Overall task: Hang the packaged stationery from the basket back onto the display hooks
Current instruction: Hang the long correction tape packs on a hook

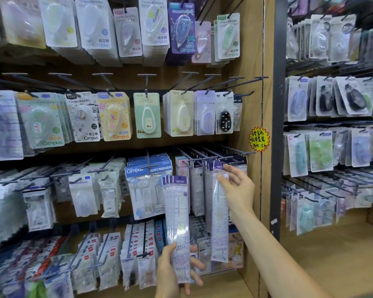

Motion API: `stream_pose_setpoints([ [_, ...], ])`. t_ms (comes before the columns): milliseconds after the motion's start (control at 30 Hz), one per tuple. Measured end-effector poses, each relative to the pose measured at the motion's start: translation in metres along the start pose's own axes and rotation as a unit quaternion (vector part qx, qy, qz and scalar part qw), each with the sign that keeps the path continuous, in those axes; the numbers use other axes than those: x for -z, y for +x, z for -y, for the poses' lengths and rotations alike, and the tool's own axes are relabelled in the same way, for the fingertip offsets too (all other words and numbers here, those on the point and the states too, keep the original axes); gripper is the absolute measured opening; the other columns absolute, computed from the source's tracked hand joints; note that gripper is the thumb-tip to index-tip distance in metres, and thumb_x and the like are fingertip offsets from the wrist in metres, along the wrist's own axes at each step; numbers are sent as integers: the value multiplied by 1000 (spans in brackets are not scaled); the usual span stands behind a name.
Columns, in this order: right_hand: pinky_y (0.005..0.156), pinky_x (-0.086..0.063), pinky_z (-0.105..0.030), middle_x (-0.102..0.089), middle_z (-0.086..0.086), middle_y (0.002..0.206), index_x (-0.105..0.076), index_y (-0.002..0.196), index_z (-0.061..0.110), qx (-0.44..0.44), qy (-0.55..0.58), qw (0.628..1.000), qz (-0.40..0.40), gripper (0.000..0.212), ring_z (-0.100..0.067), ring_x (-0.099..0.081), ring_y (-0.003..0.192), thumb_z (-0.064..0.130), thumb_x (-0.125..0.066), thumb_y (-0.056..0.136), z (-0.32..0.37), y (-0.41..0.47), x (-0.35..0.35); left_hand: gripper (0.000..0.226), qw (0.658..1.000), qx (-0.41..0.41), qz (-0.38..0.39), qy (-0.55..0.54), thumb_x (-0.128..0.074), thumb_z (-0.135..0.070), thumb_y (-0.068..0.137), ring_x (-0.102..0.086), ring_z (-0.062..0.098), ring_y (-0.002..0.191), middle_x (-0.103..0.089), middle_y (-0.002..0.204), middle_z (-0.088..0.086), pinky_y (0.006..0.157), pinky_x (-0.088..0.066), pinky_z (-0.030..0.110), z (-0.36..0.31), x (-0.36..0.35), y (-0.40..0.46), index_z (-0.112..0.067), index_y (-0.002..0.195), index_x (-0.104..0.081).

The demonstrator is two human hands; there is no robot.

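Your left hand grips a stack of packaged rulers by its lower end, fingers curled round the front and thumb behind; the stack stands upright above the fingers, its purple headers at the top, in front of the rack. Your right hand pinches a single ruler pack near its top, thumb on the front and fingers behind, with the index fingertip up by the purple header. That pack hangs straight down below the fingers, its header up at the tips of the dark hooks just above your fingertips; whether it is already on a hook you cannot tell from here. More ruler packs with the same purple headers hang on those hooks directly behind your right fingers. To the left of the stack hangs a blue Campus bag. Well above both hands, rows of correction tapes hang on the upper hooks. To the right of your right fingers, a yellow starburst tag sits on the wooden panel.
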State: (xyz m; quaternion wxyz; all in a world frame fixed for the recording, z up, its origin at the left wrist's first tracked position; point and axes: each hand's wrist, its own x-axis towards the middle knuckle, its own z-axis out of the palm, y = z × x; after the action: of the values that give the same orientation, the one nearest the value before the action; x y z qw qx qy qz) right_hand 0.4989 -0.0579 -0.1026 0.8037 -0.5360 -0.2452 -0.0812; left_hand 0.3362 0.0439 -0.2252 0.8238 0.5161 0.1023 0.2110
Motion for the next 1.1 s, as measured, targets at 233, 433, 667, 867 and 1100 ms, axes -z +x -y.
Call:
stream_pose_setpoints([
  [233, 76, -43, -12, -70, 9, 109, -72, 109, 24, 13, -56, 997, -44, 28, -4, -62, 104, 6, -78, 88, -3, 7, -5, 60, 999, -15, 24, 15, -40, -38, 100, -65, 35, 45, -65, 81, 43, 29, -41, 24, -8, 0, -4, 9, 97, -76],
  [433, 79, -43, -11, -69, 10, 108, -72, 114, 20, 6, -102, 994, -48, 28, -3, -62, 100, 6, -76, 89, -9, 10, -17, 58, 999, -26, 20, 38, -38, -33, 105, -65, 34, 45, -66, 82, 42, 31, -41, 25, -14, -4, -7, 8, 95, -77],
  [667, 87, -44, -23, -69, 8, 114, -73, 118, 28, -3, -152, 986, -67, 27, -10, -63, 108, 16, -73, 93, -12, 6, -27, 47, 996, -12, 20, 87, -37, -24, 110, -70, 35, 47, -74, 94, 36, 32, -45, 25, -24, -12, -16, 7, 109, -73],
  [867, 83, -49, -22, -75, 11, 98, -66, 114, 23, -54, 3, 998, -10, 27, -1, -67, 95, 30, -77, 91, -12, -36, -13, 36, 993, -10, 2, 117, -50, -29, 106, -76, 38, 63, -79, 101, 25, 35, -50, 26, -22, -23, -16, -1, 121, -67],
  [1100, 78, -53, -34, -76, -5, 86, -57, 111, 15, -58, 62, 996, -21, 31, -15, -66, 80, 10, -78, 89, -9, -31, -8, 36, 987, -24, -30, 156, -66, -38, 96, -78, 42, 77, -80, 93, 19, 38, -54, 28, -18, -30, -18, -8, 116, -70],
])
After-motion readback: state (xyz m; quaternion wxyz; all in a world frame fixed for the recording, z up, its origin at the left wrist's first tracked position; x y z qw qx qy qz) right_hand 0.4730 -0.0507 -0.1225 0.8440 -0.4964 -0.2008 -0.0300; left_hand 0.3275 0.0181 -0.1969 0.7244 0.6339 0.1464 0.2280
